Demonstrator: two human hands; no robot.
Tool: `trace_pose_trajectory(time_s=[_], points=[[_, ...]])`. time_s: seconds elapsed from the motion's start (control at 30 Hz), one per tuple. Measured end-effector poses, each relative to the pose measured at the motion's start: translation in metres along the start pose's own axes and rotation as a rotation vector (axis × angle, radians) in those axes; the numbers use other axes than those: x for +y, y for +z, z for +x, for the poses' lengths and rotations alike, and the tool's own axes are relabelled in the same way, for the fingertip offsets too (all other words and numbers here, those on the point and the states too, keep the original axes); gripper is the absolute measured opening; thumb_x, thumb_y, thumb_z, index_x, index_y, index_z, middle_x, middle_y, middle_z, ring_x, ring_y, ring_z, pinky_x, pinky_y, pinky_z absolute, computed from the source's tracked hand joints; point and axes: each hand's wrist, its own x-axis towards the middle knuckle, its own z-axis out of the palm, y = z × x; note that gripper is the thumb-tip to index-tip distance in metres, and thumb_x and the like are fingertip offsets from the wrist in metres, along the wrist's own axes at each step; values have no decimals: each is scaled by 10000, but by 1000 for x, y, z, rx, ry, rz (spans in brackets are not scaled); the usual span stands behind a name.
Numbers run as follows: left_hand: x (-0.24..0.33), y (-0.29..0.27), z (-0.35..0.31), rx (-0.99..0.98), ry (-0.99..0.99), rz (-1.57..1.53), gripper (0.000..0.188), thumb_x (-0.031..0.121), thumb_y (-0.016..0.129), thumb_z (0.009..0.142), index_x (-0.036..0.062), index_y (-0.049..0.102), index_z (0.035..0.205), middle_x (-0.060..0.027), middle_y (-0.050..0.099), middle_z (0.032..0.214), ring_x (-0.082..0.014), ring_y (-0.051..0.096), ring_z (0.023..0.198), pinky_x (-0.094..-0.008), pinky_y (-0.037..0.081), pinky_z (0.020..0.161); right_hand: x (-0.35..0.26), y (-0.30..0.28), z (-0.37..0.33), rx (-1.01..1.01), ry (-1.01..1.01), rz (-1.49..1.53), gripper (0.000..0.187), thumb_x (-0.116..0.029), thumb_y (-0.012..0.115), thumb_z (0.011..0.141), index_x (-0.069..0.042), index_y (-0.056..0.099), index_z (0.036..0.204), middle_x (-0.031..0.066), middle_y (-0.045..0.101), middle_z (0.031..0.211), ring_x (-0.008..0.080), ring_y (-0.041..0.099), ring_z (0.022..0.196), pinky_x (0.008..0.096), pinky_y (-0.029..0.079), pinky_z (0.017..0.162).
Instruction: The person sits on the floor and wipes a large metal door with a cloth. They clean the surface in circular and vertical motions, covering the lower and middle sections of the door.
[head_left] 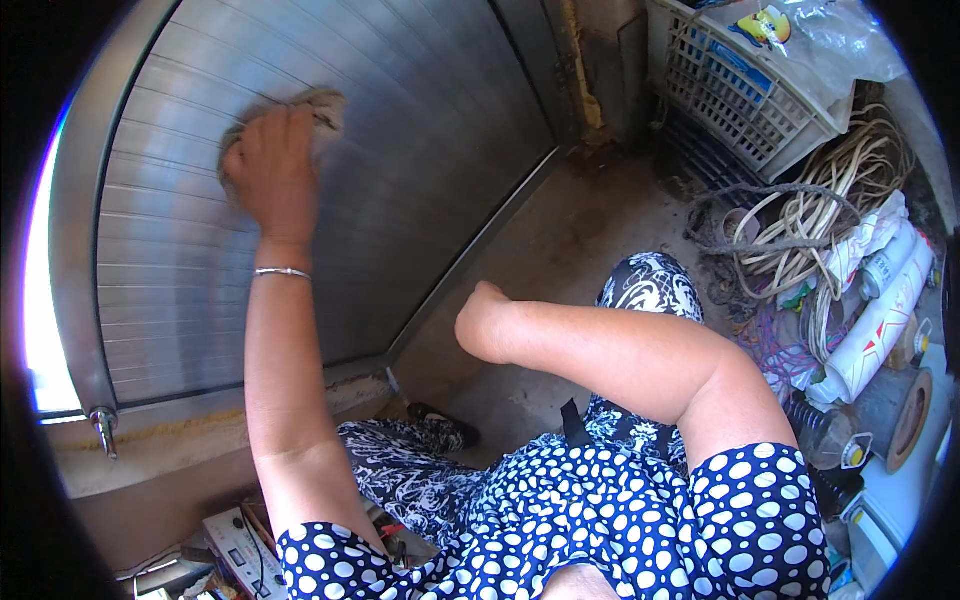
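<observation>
My left hand (277, 175) presses a crumpled, greyish-brown cloth (322, 108) flat against a ribbed, silvery metal door panel (400, 140). Its fingers are closed over the cloth, which bulges out on both sides of them. A thin metal bangle (283, 272) circles that wrist. Bent across my front, my right arm holds my right hand (483, 325) in the air above the floor, apart from the panel. The right hand is turned away and its fingers are hidden, so I cannot see whether it holds anything.
A grey plastic crate (745, 95) holding plastic bags stands at the far right. Beside it lie coiled pale ropes (800, 230), a white tube-like roll (880, 320) and a clear plastic jug (825, 435). A metal bolt (104, 432) juts from the panel's lower left corner. Odds and ends lie at lower left.
</observation>
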Motion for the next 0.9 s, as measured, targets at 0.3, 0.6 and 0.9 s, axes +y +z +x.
trace_pose_trajectory(time_s=[0.3,0.6,0.9], points=[[59,36,-39,-152,173,-188,256,144,545,768,148,576,1022,0,532,972,-187,497,973,-363,354,808,-2,-4,-6,13,-7,7,267,-155,657,747,-81,697,1001,81,676,1012,253,622,944,413,436,746],[102,58,-77,-332,245,-336,196,129,559,741,132,598,933,-11,525,956,-204,487,933,-363,359,808,-1,-10,-3,-5,-42,24,271,-156,656,752,-87,695,1011,69,675,1017,258,623,935,421,438,734],[29,-1,-13,-185,55,-183,357,137,620,724,148,576,1078,-20,541,1034,-211,488,1037,-413,355,863,6,-10,-1,21,17,57,266,-146,667,739,-86,705,995,68,678,1020,253,628,936,409,448,726]])
